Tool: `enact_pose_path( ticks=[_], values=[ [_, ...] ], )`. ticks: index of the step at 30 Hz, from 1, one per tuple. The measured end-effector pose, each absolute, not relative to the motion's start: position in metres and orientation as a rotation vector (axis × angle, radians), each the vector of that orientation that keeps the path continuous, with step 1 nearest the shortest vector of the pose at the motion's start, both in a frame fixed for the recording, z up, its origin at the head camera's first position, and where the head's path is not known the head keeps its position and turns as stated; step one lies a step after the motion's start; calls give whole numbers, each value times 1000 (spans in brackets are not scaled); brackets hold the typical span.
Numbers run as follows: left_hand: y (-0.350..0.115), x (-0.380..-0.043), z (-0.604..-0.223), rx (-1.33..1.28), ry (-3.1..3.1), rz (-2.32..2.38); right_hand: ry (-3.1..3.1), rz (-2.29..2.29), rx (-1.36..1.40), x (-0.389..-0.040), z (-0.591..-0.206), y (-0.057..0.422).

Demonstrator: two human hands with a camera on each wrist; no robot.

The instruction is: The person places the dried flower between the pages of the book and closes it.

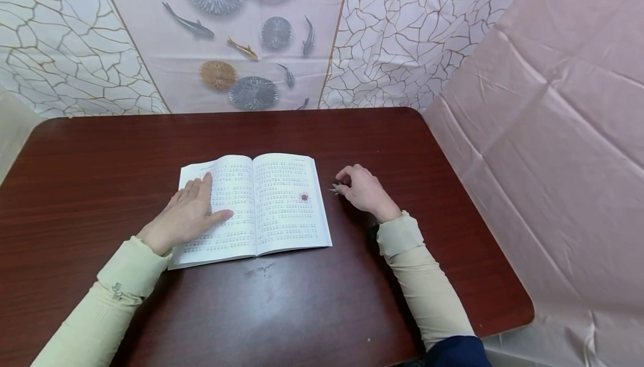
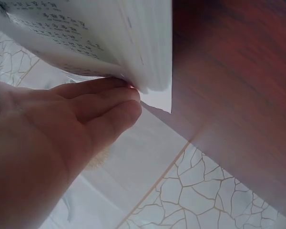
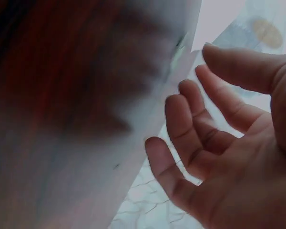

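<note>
An open book [image 1: 282, 210] with printed pages lies on the table. My left hand [image 1: 188, 210] rests flat on its left page, thumb spread toward the spine. In the left wrist view, the fingers of that hand [image 2: 81, 114] lie against the page near the book's edge. A small reddish-brown dried flower [image 1: 304, 197] sits on the right page. Right of the book, my right hand [image 1: 366, 189] hovers by a small grey-green pointed thing, like a leaf [image 1: 334, 189]. Its fingers [image 3: 178, 114] curve loosely with a gap to the thumb, and nothing shows between them.
The dark red-brown wooden table [image 1: 282, 311] has rounded corners. Behind it hangs a patterned cloth [image 1: 402, 37] with gold lines, and a plain pinkish cloth [image 1: 563, 149] hangs on the right. A tiny pale speck [image 1: 368, 339] lies near the front edge.
</note>
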State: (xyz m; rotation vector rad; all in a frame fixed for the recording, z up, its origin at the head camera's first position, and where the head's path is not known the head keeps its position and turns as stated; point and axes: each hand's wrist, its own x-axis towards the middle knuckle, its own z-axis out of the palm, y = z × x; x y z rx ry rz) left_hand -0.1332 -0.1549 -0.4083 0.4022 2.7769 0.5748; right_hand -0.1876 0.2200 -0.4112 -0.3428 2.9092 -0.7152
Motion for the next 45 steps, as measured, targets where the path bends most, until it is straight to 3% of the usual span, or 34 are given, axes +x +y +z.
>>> enact_pose_path(
  ticks=[25,45],
  values=[
    [-156,-133,-407,494,2909,599,2869,-506,-160,-195,-410,227],
    [-151,-134,-396,515,2726,952,2868,-496,-137,-193,-410,228]
  ],
)
